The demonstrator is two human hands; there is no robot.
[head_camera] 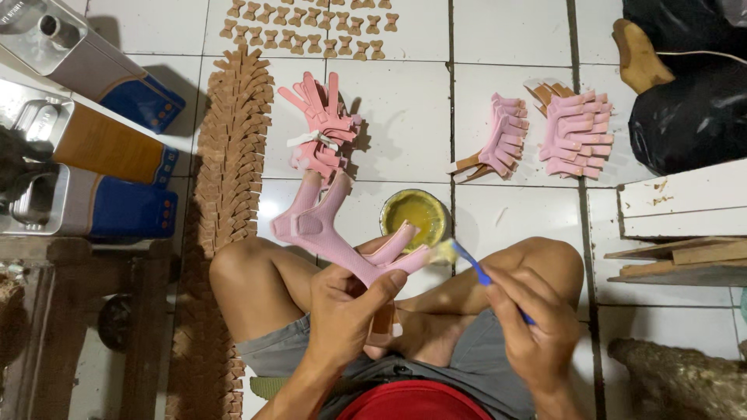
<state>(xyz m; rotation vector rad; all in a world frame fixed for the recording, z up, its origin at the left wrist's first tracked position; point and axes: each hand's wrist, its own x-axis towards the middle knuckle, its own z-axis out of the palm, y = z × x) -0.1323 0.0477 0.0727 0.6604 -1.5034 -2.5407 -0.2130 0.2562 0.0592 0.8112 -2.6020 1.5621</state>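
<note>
1. Sitting cross-legged on a white tile floor; head view looks straight down on both hands.
2. Left hand: fingers closed around the lower end of a pink strap piece, thumb pressed on top. Firm grip.
3. Right hand: fingers pinched shut on a blue brush. Its yellowish bristle end touches the strap's near tab, at about 3 o'clock from the left thumb.
4. Strap location: held above the left knee, centre frame, just at 9 o'clock of the glue tin.
5. Strap orientation: long axis runs from 4 o'clock, at the grip, to 10 o'clock. The forked far end points to 10–11 o'clock, away from the body; two short tabs at the near end point to 2 o'clock, toward the tin.
6. Glue tin: open, yellow contents, on the floor at 12 o'clock from the brush tip.
7. Progress, judged: the work is under way. Two fanned pink stacks lie at 1 o'clock and a bound pink bundle at 11 o'clock; I cannot tell which are already glued.
8. A long row of brown pieces at 10 o'clock and small brown bow shapes at 12 o'clock appear untouched.
</note>
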